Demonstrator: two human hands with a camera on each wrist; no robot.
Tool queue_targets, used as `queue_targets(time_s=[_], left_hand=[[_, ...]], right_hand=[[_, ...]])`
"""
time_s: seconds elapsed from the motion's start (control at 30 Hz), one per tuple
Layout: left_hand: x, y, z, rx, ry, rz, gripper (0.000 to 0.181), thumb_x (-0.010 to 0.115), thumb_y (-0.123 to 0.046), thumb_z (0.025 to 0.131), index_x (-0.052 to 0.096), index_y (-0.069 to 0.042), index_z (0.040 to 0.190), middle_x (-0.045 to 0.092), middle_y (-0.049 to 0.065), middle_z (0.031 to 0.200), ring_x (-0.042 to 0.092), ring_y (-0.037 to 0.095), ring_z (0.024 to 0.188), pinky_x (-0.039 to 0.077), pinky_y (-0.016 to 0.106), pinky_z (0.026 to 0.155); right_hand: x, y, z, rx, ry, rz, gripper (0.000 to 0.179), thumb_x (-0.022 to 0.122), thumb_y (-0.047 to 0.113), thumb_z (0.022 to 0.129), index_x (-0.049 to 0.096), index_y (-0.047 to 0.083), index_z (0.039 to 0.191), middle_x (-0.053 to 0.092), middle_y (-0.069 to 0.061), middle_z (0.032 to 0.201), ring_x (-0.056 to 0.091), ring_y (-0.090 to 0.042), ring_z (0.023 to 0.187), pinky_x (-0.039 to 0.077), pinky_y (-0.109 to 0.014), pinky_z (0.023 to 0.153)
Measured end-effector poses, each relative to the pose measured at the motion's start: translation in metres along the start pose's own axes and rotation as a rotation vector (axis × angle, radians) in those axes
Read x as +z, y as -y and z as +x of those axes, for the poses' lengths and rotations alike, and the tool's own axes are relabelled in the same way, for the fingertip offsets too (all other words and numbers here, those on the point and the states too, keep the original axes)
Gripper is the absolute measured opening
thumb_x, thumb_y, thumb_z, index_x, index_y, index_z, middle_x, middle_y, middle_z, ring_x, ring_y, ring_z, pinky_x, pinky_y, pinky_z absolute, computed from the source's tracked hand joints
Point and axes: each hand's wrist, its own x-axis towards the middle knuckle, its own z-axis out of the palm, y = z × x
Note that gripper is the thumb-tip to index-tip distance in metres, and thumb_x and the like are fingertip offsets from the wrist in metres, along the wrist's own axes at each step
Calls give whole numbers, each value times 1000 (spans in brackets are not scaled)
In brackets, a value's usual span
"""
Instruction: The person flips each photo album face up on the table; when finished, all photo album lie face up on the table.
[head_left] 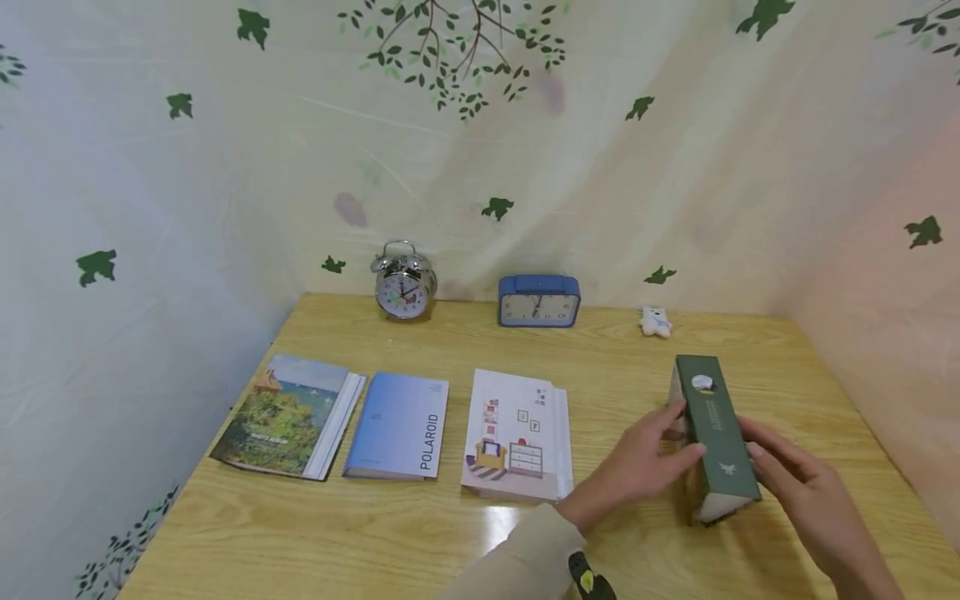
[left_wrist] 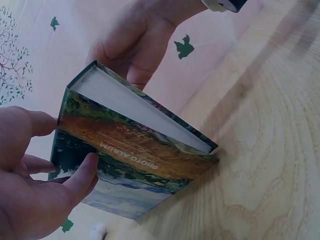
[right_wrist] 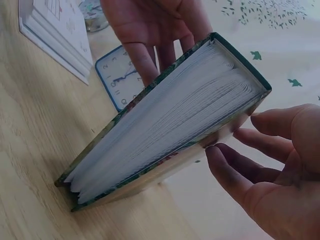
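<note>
A thick photo album with a dark green spine stands at the right of the table, spine up and page edges down. Its painted front cover reads "PHOTO ALBUM", and white pages fan between the covers. My left hand touches the album's left side near the spine with its fingertips, fingers loosely extended. On the opposite cover, the fingertips of my right hand rest lightly, fingers slightly bent. Neither hand wraps around the album.
Left of the album lie a white book with furniture drawings, a blue "POLAROID" book and a landscape-covered album. Along the back stand a silver alarm clock, a blue clock and a small white plush toy.
</note>
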Motion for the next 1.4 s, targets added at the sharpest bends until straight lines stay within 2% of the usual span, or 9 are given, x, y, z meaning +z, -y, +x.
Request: queue_targets(time_s=[0.27,0.47,0.6,0.7,0.83,0.93,1.2,1.3,1.4], left_hand=[[-10,0,-4,-32,-46,32,68,59,-36,95,28,-14,151,43,0,147,55,5,117,46,13,88],[-15,3,-5,-69,-81,97,76,62,-44,91,26,-18,152,38,3,148,50,8,122,48,15,88],[-17,2,-6,-128,-116,186,78,63,-53,87,33,-19,150,35,1,150,45,10,126,45,23,97],[-18,2,-7,-172,-139,222,76,64,-56,85,40,-19,146,37,1,147,47,10,124,45,24,98],[-19,3,-8,-233,-140,246,74,65,-57,84,44,-19,144,39,3,143,51,10,118,47,23,94],[-19,7,-8,-279,-114,260,73,64,-57,85,44,-19,144,41,3,142,52,10,117,48,23,94],[-15,20,-10,-298,-68,332,67,60,-51,89,46,-12,142,52,7,137,52,14,120,47,24,94],[-13,23,-11,-315,-72,336,65,60,-47,90,47,-10,142,53,7,136,53,15,121,47,24,94],[-12,26,-12,-283,-80,377,59,61,-40,91,51,-7,138,59,8,129,56,14,115,48,23,91]], right_hand=[[9,-6,6,40,70,-157,53,42,26,103,30,3,149,43,31,132,49,17,110,49,-10,81],[19,-13,9,89,144,-223,53,41,30,103,30,9,151,42,29,130,50,15,109,49,-14,83],[26,-17,11,123,168,-251,54,41,32,103,29,11,151,43,9,141,49,16,108,50,-17,84],[30,-18,14,170,157,-295,57,42,37,102,29,11,151,40,-13,147,47,17,106,52,-29,89],[33,-21,17,259,149,-336,68,42,47,100,25,6,152,32,-25,150,53,-18,124,47,-52,96],[33,-23,20,315,141,-353,74,43,50,98,22,4,152,23,-30,152,32,-49,134,41,-59,100],[34,-26,25,293,134,-447,76,47,50,97,21,5,152,14,-38,151,22,-58,133,33,-66,101],[37,-26,27,278,142,-520,77,46,52,97,21,6,153,13,-40,149,25,-60,130,35,-68,97],[38,-27,29,278,148,-619,79,45,55,96,21,6,152,15,-42,147,30,-63,126,40,-68,89]])
